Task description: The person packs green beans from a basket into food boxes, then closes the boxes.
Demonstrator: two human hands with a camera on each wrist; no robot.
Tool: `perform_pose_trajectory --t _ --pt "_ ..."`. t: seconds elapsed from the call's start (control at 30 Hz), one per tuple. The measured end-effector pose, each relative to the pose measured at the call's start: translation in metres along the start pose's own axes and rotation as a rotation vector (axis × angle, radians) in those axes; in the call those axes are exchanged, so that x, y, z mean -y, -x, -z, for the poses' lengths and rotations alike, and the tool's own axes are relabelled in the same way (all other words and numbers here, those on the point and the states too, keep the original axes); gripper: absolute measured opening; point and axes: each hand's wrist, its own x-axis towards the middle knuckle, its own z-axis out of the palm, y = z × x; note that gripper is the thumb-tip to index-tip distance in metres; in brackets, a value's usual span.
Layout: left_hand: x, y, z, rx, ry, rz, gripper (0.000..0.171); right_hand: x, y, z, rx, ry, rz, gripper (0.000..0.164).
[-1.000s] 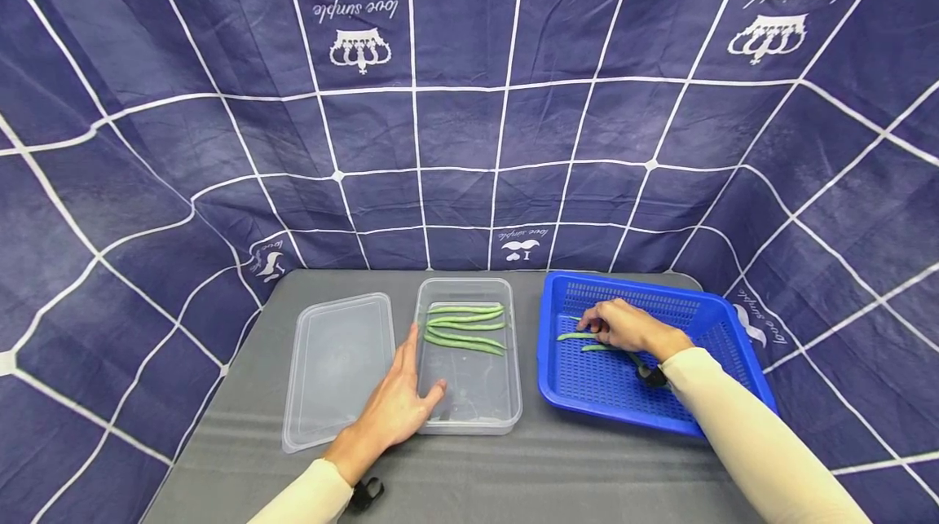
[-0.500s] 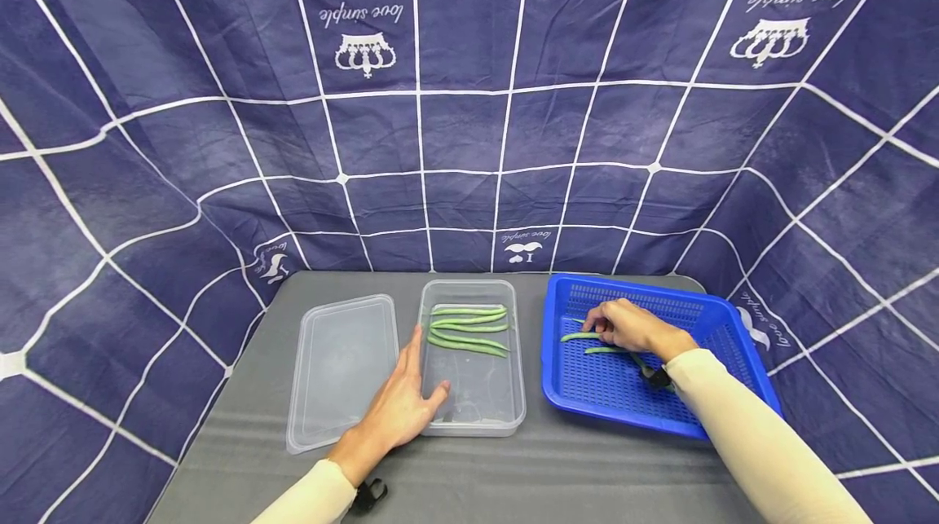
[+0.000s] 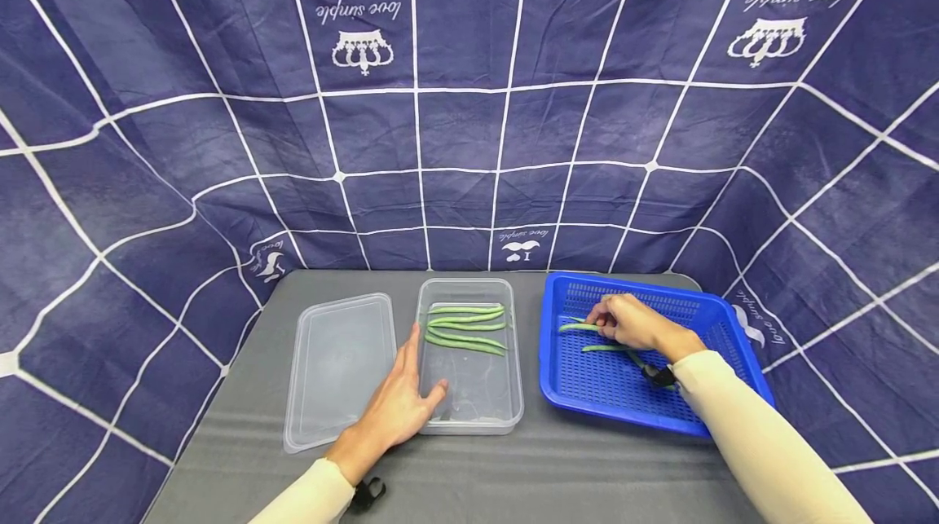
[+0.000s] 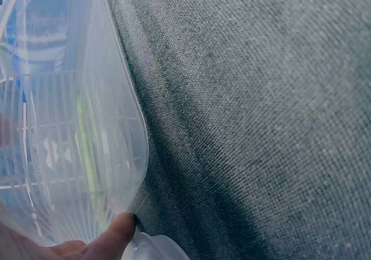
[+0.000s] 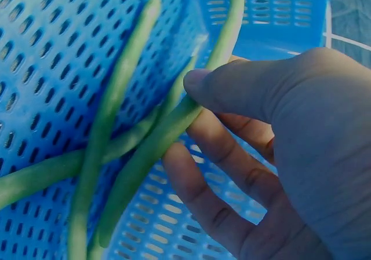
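My right hand [image 3: 629, 322] is inside the blue basket [image 3: 609, 414]. In the right wrist view its thumb and fingers pinch a green bean [image 5: 156, 135]. Other green beans [image 5: 107, 118] lie crossed on the perforated basket floor beside it. My left hand [image 3: 396, 402] rests along the left side of the clear plastic container [image 3: 469, 394], fingers straight and thumb over the near left rim. Several green beans [image 3: 465, 338] lie side by side in the container's far half. In the left wrist view, one fingertip [image 4: 123, 225] touches the container wall [image 4: 124, 127].
A clear flat lid [image 3: 341, 369] lies on the grey table [image 3: 469, 479] left of the container. Behind the table and at both sides hangs a blue cloth with white lines [image 3: 469, 133]. The basket stands right of the container with a gap between them.
My right hand has lifted slightly and shifted a little right in the basket, and the green bean it pinches has risen with it. The left hand has stayed at the container.
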Motion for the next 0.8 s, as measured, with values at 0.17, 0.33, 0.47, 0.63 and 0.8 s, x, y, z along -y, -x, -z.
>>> perform_pose_trajectory --t 0.17,0.33,0.47,0.63,0.8 --pt "0.002 0.000 -0.001 0.008 0.001 0.018 0.112 0.008 0.001 0.006 -0.025 -0.030 -0.014 0.024" --pt "0.002 -0.001 -0.001 0.010 -0.003 0.020 0.112 0.017 0.002 0.013 -0.022 -0.057 -0.046 0.026" --pt "0.002 -0.001 0.000 0.013 -0.007 0.018 0.111 0.022 0.002 0.017 -0.014 -0.081 -0.055 0.026" --pt "0.001 0.001 0.002 0.002 -0.004 0.001 0.111 0.028 0.001 0.025 -0.022 -0.102 -0.052 0.024" --pt "0.000 0.001 0.002 -0.003 -0.007 -0.005 0.111 0.037 0.003 0.035 -0.033 -0.112 -0.036 0.022"
